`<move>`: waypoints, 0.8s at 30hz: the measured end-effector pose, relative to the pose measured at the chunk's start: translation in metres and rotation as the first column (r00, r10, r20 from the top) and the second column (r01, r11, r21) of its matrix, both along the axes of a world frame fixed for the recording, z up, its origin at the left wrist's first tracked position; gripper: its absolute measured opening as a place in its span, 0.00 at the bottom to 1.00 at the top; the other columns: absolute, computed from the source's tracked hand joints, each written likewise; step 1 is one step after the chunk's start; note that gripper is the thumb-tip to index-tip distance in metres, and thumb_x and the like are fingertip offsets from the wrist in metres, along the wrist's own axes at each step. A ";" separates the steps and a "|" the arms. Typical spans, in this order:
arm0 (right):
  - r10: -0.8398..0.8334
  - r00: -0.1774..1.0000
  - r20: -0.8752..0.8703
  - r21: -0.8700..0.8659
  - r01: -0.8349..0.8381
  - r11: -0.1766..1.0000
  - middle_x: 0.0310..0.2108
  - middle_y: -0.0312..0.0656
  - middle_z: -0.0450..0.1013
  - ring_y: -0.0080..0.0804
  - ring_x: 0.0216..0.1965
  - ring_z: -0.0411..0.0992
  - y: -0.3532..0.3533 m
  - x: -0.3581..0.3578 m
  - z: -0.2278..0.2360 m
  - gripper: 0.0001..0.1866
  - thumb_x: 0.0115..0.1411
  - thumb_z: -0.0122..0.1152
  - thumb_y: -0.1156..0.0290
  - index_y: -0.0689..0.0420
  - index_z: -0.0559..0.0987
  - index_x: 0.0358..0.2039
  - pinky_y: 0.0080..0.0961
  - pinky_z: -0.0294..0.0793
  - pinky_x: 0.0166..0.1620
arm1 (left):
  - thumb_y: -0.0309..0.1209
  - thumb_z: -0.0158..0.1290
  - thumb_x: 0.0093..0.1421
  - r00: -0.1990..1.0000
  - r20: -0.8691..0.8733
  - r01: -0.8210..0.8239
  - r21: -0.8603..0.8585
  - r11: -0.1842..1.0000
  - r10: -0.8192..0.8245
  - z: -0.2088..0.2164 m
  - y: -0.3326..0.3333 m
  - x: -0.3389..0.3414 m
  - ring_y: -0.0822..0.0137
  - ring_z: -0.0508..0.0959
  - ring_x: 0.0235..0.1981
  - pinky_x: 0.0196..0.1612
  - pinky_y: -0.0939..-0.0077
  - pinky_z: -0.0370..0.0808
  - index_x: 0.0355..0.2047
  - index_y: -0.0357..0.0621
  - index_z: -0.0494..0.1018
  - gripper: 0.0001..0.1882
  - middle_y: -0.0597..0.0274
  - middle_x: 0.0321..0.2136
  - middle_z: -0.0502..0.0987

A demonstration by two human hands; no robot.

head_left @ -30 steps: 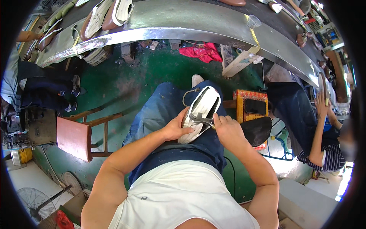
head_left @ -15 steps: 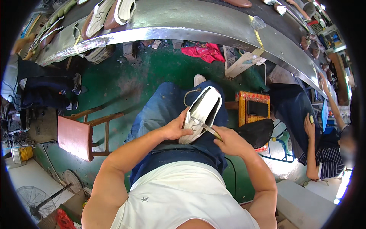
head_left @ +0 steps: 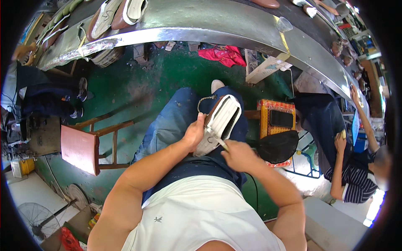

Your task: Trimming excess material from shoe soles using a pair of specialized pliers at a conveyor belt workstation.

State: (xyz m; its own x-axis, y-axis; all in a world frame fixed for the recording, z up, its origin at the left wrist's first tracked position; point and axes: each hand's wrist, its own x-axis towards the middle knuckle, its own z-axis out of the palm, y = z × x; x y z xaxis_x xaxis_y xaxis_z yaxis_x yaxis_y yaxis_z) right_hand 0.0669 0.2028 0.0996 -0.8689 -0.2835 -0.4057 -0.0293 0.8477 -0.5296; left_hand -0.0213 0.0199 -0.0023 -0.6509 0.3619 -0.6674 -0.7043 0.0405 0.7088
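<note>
A brown and white shoe [head_left: 223, 120] rests tilted on my lap, its pale lining facing up and a dark gap showing along its right side. My left hand [head_left: 194, 134] is closed on the shoe's left side, near the end closest to me. In my right hand [head_left: 242, 156] is a hand tool with a pale handle and metal blade [head_left: 222, 143], its exact kind unclear. The blade lies against the shoe's near part. A twisted cord [head_left: 202, 101] loops out beside the shoe's far end.
Ahead runs a metal-edged workbench [head_left: 180, 33] bearing several shoes [head_left: 102, 19]. On my left stands a wooden stool [head_left: 79, 148]. To my right are an orange-patterned seat with a black phone [head_left: 281, 119], a dark cushion [head_left: 277, 147] and a seated co-worker [head_left: 356, 178].
My right hand has drawn the tool a little left and toward me across the shoe. My left thumb has lifted off the upper face and now lies along the shoe's left edge.
</note>
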 end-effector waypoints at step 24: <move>-0.338 0.845 0.415 -0.190 0.444 0.876 0.26 0.48 0.76 0.39 0.21 0.76 0.073 -0.037 0.002 0.11 0.67 0.57 0.66 0.63 0.74 0.40 0.37 0.76 0.29 | 0.42 0.43 0.72 0.389 -0.493 0.302 -0.730 0.614 -0.778 0.031 -0.004 -0.019 0.36 0.81 0.45 0.47 0.52 0.81 0.73 0.64 0.53 0.30 0.34 0.69 0.55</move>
